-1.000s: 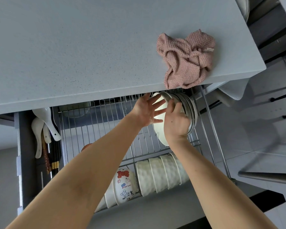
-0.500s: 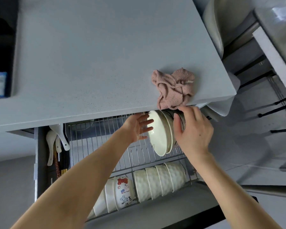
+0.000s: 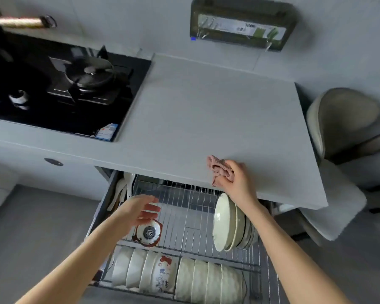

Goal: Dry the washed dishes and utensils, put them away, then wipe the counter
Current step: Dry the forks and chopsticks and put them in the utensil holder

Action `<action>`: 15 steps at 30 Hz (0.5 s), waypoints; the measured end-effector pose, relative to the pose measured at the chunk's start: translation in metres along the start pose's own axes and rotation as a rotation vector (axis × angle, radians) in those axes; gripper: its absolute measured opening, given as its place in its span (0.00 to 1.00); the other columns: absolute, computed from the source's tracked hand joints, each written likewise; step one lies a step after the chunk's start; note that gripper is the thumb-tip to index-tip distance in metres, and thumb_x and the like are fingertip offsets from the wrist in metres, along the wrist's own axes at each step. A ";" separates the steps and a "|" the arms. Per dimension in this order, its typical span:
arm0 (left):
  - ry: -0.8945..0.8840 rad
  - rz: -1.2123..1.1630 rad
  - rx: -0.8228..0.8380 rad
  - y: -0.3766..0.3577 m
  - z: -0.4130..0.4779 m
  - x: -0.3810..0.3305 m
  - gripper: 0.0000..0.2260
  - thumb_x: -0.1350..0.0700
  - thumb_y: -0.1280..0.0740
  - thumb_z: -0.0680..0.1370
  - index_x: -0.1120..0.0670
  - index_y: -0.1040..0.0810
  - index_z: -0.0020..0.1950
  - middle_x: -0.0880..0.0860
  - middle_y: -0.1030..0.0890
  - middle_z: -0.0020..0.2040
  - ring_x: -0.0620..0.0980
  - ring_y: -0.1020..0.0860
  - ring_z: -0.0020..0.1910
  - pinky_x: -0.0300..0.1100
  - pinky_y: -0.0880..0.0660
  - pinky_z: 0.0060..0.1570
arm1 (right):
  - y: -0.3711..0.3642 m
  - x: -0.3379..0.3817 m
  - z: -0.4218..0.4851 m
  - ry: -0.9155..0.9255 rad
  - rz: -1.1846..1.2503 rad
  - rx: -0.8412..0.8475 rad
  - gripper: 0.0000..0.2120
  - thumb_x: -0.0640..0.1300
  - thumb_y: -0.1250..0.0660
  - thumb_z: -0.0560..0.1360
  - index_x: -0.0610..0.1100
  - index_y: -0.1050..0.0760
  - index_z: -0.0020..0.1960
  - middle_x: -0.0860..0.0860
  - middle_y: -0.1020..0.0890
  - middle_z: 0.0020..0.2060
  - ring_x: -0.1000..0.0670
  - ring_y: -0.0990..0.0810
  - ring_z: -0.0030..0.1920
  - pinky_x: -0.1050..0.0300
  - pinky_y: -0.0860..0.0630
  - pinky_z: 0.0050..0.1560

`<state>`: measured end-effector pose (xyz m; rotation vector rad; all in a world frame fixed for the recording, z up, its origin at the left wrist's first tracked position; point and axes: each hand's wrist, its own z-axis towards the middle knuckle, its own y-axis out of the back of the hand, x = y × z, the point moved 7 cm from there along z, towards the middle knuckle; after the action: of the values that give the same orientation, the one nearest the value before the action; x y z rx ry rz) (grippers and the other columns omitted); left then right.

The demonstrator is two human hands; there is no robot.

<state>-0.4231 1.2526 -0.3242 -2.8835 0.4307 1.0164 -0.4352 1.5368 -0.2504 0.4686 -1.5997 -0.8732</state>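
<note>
Head view: right hand (image 3: 235, 178) bunches the pink cloth (image 3: 217, 170) at the counter's (image 3: 206, 117) near edge; left hand (image 3: 138, 210), fingers loosely spread, empty. A careless wipe could snag the racked plates (image 3: 226, 222) below.

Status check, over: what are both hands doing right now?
Right hand closed on pink cloth at counter edge. Left hand open, empty, above drawer rack. Plates racked upright. Nothing in the way.

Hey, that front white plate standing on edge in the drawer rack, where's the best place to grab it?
Pinch the top rim of the front white plate, coming from above. It stands on edge with more plates packed behind it, so only the upper edge is free.
</note>
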 end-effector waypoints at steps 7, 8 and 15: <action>-0.388 -0.151 -0.258 0.089 -0.145 -0.014 0.11 0.50 0.34 0.76 0.48 0.24 0.58 0.52 0.18 0.53 0.50 0.19 0.52 0.42 0.22 0.52 | -0.086 0.191 -0.063 0.314 0.215 0.476 0.19 0.58 0.28 0.70 0.51 0.26 0.56 0.57 0.16 0.47 0.56 0.18 0.47 0.51 0.20 0.49; -0.415 -0.194 -0.292 0.104 -0.164 -0.012 0.13 0.50 0.33 0.75 0.47 0.24 0.59 0.52 0.18 0.54 0.48 0.19 0.51 0.39 0.23 0.49 | -0.098 0.223 -0.075 0.379 0.215 0.536 0.21 0.58 0.27 0.69 0.51 0.26 0.57 0.56 0.16 0.48 0.56 0.18 0.48 0.52 0.20 0.50; -0.535 -0.649 -0.436 0.238 -0.277 0.065 0.22 0.48 0.31 0.74 0.51 0.28 0.66 0.57 0.18 0.57 0.60 0.18 0.51 0.48 0.21 0.47 | -0.183 0.414 -0.196 0.785 0.176 0.921 0.33 0.56 0.23 0.65 0.55 0.32 0.67 0.60 0.21 0.52 0.56 0.21 0.55 0.60 0.25 0.56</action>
<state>-0.2726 0.9685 -0.1382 -2.5526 -0.7825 1.7786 -0.3703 1.0684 -0.1112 1.1245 -1.1765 0.2530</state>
